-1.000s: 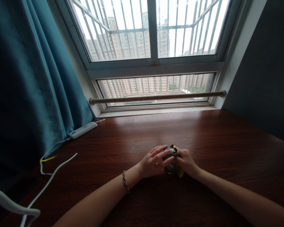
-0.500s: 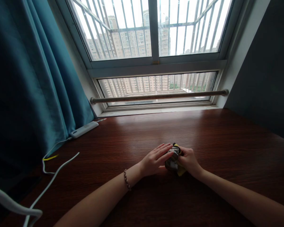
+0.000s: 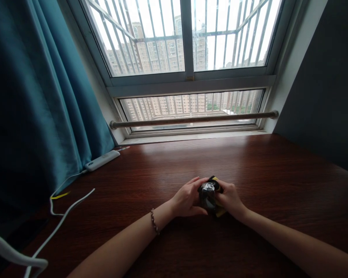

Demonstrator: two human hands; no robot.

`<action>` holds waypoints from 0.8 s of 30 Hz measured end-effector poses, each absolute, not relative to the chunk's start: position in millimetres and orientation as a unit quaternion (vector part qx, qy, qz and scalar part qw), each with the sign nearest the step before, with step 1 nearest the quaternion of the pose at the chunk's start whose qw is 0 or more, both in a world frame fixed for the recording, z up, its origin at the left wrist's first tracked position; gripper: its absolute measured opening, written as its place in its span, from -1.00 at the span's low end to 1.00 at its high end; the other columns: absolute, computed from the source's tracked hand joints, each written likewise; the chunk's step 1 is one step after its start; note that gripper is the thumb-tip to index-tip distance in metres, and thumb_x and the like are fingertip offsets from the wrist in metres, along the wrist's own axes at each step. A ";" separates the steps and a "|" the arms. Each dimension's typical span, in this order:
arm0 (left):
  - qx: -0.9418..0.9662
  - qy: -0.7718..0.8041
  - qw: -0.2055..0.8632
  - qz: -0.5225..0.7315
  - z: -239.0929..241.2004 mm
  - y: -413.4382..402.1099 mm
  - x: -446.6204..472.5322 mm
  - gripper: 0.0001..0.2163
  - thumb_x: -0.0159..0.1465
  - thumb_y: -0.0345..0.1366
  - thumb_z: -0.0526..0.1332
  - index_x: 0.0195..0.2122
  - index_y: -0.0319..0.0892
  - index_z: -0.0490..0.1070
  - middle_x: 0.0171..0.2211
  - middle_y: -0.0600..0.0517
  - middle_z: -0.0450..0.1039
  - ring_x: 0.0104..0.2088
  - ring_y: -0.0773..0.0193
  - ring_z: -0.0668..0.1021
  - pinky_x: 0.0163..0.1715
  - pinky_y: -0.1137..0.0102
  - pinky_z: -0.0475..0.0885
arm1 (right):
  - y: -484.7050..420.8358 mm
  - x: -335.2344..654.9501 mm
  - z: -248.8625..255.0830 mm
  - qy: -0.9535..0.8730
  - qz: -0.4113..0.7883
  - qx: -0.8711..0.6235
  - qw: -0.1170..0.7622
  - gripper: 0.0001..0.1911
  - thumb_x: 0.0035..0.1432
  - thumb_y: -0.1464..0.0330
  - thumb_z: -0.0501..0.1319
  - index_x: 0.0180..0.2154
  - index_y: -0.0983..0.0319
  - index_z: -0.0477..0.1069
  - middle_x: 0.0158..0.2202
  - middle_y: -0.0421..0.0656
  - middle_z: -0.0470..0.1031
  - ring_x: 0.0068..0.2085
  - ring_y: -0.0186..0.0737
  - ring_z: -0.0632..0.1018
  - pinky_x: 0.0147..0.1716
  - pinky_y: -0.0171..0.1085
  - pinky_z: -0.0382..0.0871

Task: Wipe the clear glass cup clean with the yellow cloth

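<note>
Clamping a dark crinkly packet upright between them, both hands rest mid-surface, equally near.

Single head view is looking forward and down, close over the desk, facing the window.

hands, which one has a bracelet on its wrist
The left hand: a beaded bracelet circles its wrist. The right hand has a bare wrist. Both hold the small dark packet over the wooden table.
</note>
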State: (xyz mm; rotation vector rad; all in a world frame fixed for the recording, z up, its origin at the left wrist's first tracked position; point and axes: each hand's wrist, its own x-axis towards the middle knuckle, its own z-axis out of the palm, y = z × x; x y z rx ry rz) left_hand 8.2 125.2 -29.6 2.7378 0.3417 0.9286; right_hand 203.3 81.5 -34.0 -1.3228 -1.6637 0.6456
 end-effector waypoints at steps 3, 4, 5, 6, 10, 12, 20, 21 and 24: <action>0.932 0.127 0.116 0.319 -32.1 126.7 7.5 -0.19 0.12 0.19 0.10 0.21 -0.27 -0.13 0.14 -0.29 0.15 0.15 -0.01 0.28 0.15 0.07 0.13 | 81.4 202.0 -33.3 -0.663 0.256 -0.544 0.446 -0.88 -0.01 0.42 0.14 -0.43 0.30 0.44 -0.50 -0.20 0.47 -0.45 -0.28 0.43 -0.44 -0.36 0.18; 0.932 0.128 0.113 0.321 -33.0 127.1 7.7 -0.18 0.11 0.19 0.11 0.21 -0.26 -0.13 0.16 -0.29 0.13 0.16 -0.02 0.26 0.15 0.06 0.14 | 81.6 201.8 -33.4 -0.660 0.254 -0.549 0.446 -0.88 -0.01 0.41 0.14 -0.44 0.30 0.44 -0.51 -0.19 0.47 -0.45 -0.28 0.43 -0.44 -0.36 0.18; 0.931 0.129 0.109 0.324 -33.9 127.3 8.0 -0.17 0.09 0.18 0.14 0.21 -0.24 -0.13 0.16 -0.29 0.11 0.16 -0.04 0.24 0.14 0.05 0.14 | 81.9 201.6 -33.6 -0.657 0.251 -0.553 0.447 -0.88 0.00 0.40 0.15 -0.46 0.30 0.43 -0.51 -0.19 0.46 -0.46 -0.28 0.43 -0.45 -0.36 0.17; 0.930 0.129 0.103 0.328 -34.7 127.4 8.6 -0.15 0.06 0.17 0.18 0.21 -0.23 -0.14 0.17 -0.29 0.10 0.17 -0.04 0.24 0.13 0.04 0.15 | 82.3 201.5 -33.8 -0.654 0.248 -0.558 0.448 -0.87 0.00 0.38 0.15 -0.48 0.30 0.43 -0.52 -0.19 0.46 -0.46 -0.28 0.43 -0.46 -0.35 0.17; 0.925 0.144 0.078 0.344 -36.7 126.1 10.7 -0.14 0.01 0.07 0.30 0.21 -0.20 -0.10 0.14 -0.27 0.13 0.13 -0.02 0.28 0.08 0.11 0.26 | 83.0 202.0 -33.9 -0.646 0.236 -0.571 0.449 -0.84 0.01 0.35 0.16 -0.49 0.29 0.43 -0.53 -0.19 0.46 -0.47 -0.27 0.42 -0.47 -0.35 0.15; 0.922 0.150 0.064 0.351 -36.8 125.1 11.2 -0.17 0.03 0.05 0.30 0.21 -0.19 -0.07 0.10 -0.25 0.18 0.09 0.00 0.33 0.03 0.14 0.30 | 83.0 202.8 -33.8 -0.647 0.234 -0.571 0.448 -0.84 0.02 0.34 0.16 -0.49 0.29 0.42 -0.53 -0.19 0.46 -0.47 -0.27 0.42 -0.47 -0.35 0.15; 0.934 0.124 0.059 0.331 -31.2 125.8 10.7 -0.14 0.05 0.11 0.24 0.23 -0.22 -0.13 0.10 -0.25 0.22 0.08 0.02 0.34 0.06 0.15 0.27 | 81.6 205.2 -35.8 -0.673 0.244 -0.549 0.432 -0.87 0.00 0.39 0.14 -0.39 0.30 0.42 -0.47 -0.18 0.47 -0.42 -0.27 0.44 -0.42 -0.35 0.18; 0.936 0.122 0.064 0.323 -30.1 125.9 10.3 -0.15 0.06 0.12 0.22 0.23 -0.24 -0.13 0.10 -0.25 0.22 0.09 0.02 0.34 0.08 0.15 0.25 | 81.1 204.9 -35.5 -0.675 0.246 -0.547 0.429 -0.87 -0.01 0.41 0.14 -0.38 0.30 0.42 -0.47 -0.19 0.46 -0.42 -0.27 0.44 -0.42 -0.35 0.18; 0.941 0.128 0.083 0.301 -28.3 125.8 8.6 -0.22 0.13 0.15 0.12 0.21 -0.27 -0.08 0.09 -0.24 0.24 0.08 0.04 0.36 0.13 0.14 0.19 | 79.9 204.0 -33.9 -0.682 0.253 -0.543 0.420 -0.88 -0.02 0.43 0.14 -0.37 0.28 0.41 -0.48 -0.20 0.45 -0.44 -0.29 0.42 -0.43 -0.36 0.17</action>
